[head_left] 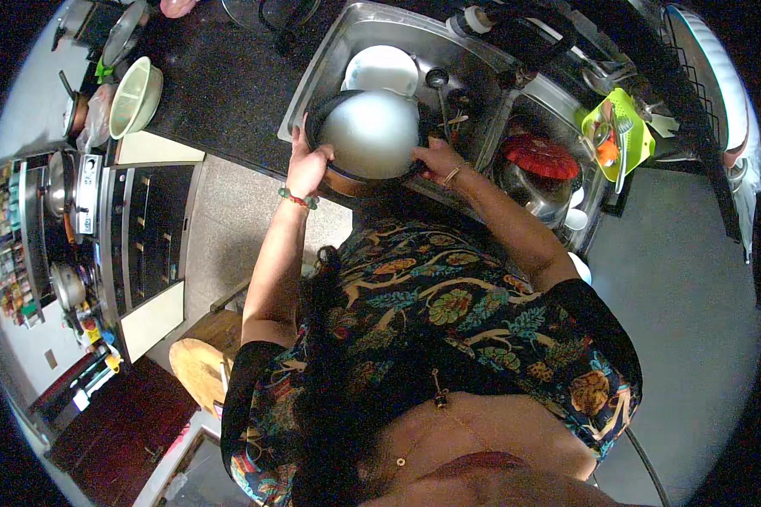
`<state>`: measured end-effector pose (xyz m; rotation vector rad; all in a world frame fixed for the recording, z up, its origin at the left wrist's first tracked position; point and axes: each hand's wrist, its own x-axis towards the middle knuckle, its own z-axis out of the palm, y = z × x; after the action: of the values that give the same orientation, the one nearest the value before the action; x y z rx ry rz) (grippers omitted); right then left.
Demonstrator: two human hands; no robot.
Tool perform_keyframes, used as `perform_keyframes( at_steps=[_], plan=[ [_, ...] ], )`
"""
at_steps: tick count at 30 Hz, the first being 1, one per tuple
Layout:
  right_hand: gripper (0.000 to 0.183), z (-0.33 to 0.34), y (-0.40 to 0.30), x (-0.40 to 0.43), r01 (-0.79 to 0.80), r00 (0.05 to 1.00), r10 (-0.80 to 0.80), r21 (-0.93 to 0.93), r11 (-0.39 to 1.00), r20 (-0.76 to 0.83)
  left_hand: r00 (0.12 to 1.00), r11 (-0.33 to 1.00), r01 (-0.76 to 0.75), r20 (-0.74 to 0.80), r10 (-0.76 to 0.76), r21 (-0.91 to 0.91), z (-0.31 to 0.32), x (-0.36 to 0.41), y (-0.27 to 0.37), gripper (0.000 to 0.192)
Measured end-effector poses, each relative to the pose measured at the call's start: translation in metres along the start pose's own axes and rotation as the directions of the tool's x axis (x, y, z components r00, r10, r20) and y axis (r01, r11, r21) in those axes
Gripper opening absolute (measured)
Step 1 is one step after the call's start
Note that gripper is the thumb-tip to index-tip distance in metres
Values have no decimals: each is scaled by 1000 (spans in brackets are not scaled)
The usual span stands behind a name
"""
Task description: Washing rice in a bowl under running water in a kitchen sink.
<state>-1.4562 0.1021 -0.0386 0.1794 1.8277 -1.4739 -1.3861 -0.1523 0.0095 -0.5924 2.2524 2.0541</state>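
Both my hands grip a round metal pot [371, 136] with a dark rim, held over the near edge of a stainless steel sink [330, 57]. My left hand [309, 166] holds its left side, thumb over the rim. On the opposite side, my right hand [436, 161] has its thumb at the rim and its fingers beneath, partly hidden. White plates [382, 68] lie in the basin just beyond the pot. A ladle [438, 79] rests to their right, beside small utensils.
In the smaller right basin sits a steel pot [536, 193] under a red ribbed item [541, 156]. A green basket [637, 136] of utensils stands at the right edge. A pale colander [137, 98] is on the dark counter [215, 82] at left.
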Motion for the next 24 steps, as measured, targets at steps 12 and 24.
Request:
perform_keyframes(
  at_steps=[12, 24],
  plan=[
    [30, 1, 2, 6, -59, 994, 66, -82, 995, 84, 989, 963, -143, 12, 144, 228, 6, 4, 51, 48],
    [25, 2, -22, -23, 146, 937, -181, 138, 980, 300, 981, 929, -155, -54, 184, 336, 5, 21, 54, 46]
  ],
)
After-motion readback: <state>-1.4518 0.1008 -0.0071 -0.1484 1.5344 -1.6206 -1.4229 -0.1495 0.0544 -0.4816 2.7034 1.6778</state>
